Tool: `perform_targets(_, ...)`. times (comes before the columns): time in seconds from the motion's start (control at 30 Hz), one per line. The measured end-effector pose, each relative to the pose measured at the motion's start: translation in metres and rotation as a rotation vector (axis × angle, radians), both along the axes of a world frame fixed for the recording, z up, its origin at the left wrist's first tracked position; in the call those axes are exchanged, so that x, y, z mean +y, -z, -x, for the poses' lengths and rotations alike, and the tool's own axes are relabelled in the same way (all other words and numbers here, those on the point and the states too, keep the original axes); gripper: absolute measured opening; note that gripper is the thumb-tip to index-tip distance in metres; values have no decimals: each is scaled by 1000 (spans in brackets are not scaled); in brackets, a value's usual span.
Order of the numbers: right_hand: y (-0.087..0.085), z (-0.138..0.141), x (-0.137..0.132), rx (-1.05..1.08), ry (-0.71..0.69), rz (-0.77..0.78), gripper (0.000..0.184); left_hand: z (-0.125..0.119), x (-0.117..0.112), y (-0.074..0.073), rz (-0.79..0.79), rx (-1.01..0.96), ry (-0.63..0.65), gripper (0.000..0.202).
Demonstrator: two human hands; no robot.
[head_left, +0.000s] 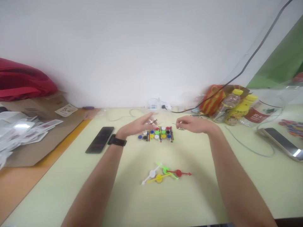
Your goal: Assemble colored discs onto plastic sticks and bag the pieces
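- Nearest, in the middle of the table (132,201), four spinners lie in a loose group: white (152,173) at the left, yellow (159,178) in front, green (165,170) behind it and red (178,173) at the right; the yellow and red ones reach across the green.
- Farther along at the left, a black phone (99,140) lies beside the left wrist, which wears a dark watch (117,141). At the right lies another phone (284,143), near a heap of coloured strips (293,126).
- Past the spinners, a block of discs (156,136) in blue, yellow, white, green, red and black sits between the hands, narrow coloured bars running between its columns.
- The left hand (136,125) reaches over the block's far left part, fingers stretched forward; a small dark piece (154,121) shows at the fingertips, and whether it is gripped I cannot tell.
- The right hand (194,124) is just beyond the block's right end, fingers curled in narrowly; a thin dark piece shows by its fingertips, too blurred to say if held.
- Behind at the right stand a clear bottle (228,105), a yellow bottle (241,110) and a large bottle (258,113) with a red label.
- Against the wall (132,56) sits a white power strip (155,103) with a dark cable (255,56).
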State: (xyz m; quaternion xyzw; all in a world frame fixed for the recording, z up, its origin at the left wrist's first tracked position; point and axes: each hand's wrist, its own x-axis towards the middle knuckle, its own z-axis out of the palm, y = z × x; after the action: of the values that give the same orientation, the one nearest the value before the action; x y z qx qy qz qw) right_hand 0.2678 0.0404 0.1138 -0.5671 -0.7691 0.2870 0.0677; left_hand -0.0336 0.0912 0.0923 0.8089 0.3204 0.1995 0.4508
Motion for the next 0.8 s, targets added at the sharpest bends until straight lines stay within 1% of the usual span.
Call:
perform_targets(0.1,1,-16,2,29,134,-111,31,-12,-5,3,45,48,78,78)
perform_targets(0.2,3,-26,6,75,209,-192,35,-11,-6,4,77,64,100,79)
perform_targets(0.27,4,-29,8,154,251,-262,37,-9,-5,4,91,84,107,83)
perform_targets(0.33,4,-29,8,246,265,-321,36,-7,-3,6,84,114,89,88)
perform_targets(0.43,-1,-26,3,349,232,-343,34,-7,0,10,63,149,60,91)
perform_targets(0.6,-14,-21,-8,510,267,-388,34,-9,1,16,127,78,128,83)
perform_targets(0.7,-19,-19,-13,627,264,-359,35,-10,0,17,145,24,162,82)
perform_targets(0.8,-21,-17,-14,674,244,-313,32,-11,0,18,168,-6,179,81)
